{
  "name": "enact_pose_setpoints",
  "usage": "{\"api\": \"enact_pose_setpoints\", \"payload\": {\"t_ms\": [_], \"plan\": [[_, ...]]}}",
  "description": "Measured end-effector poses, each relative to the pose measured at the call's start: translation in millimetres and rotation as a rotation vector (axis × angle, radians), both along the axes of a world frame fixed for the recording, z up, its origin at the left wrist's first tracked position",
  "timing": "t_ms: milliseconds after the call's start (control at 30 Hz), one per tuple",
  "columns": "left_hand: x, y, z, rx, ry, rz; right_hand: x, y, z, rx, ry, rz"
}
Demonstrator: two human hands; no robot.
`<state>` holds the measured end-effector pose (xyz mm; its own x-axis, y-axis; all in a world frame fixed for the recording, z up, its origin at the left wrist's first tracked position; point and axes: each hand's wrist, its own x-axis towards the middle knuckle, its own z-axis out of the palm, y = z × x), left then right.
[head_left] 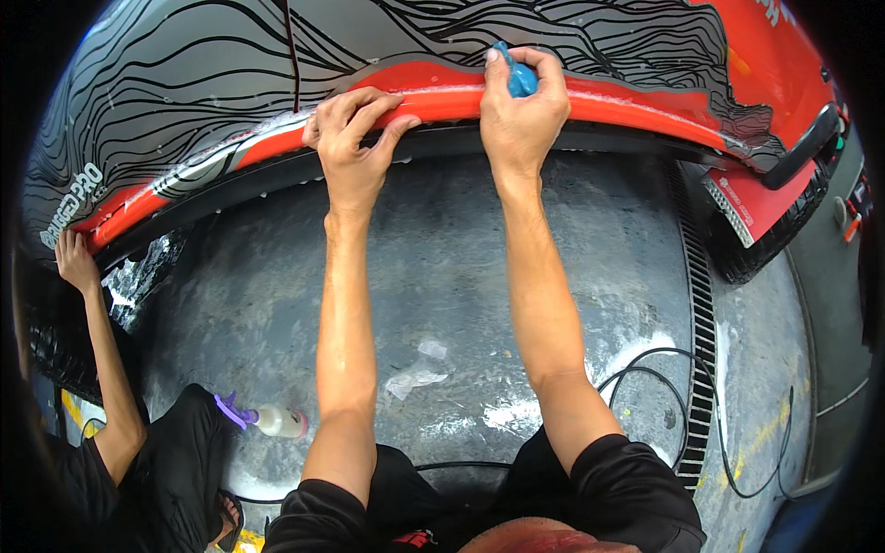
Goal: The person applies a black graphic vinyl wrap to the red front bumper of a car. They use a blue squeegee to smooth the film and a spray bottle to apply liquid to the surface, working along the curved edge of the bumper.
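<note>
Shiny red strip [442, 109] low on a grey car [198, 78] with wavy black lines.
From the left, a helper's hand [77, 261] touches the strip's end. A round spray bottle [281, 422] with a purple trigger is on the smooth, wet grey floor [442, 258]. Next, the person's left grip [355, 152] is released, its bent fingers and spread thumb resting on the strip. White bubbles [442, 90] run along the strip's top edge. Crumpled see-through scraps [415, 380] are on the floor between 2 bare arms [347, 323], which hide some of it. The right grip [524, 120] grasps a smooth blue tool [523, 81] at the strip's top edge; the hand hides part of it. Farther right, a thin black hose [656, 349] loops over a slotted grate [698, 313]. Last, a flat red flap [763, 198] is by a bumpy black tire [784, 237].
</note>
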<state>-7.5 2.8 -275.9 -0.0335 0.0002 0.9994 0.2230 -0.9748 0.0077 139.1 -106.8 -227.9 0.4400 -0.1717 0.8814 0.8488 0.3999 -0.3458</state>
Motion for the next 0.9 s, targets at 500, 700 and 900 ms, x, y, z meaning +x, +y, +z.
{"api": "enact_pose_setpoints", "payload": {"t_ms": [500, 700, 900], "plan": [[-1, -4, 3, -0.013, 0.025, 0.004, -24, 9, 10, 0.072, 0.137, 0.116], [0, -5, 2, -0.036, 0.016, -0.014, -28, 10, 15, 0.051, 0.134, 0.066], [-4, -5, 3, -0.022, 0.033, 0.015, -26, 5, 19, 0.104, 0.250, 0.177]]}}
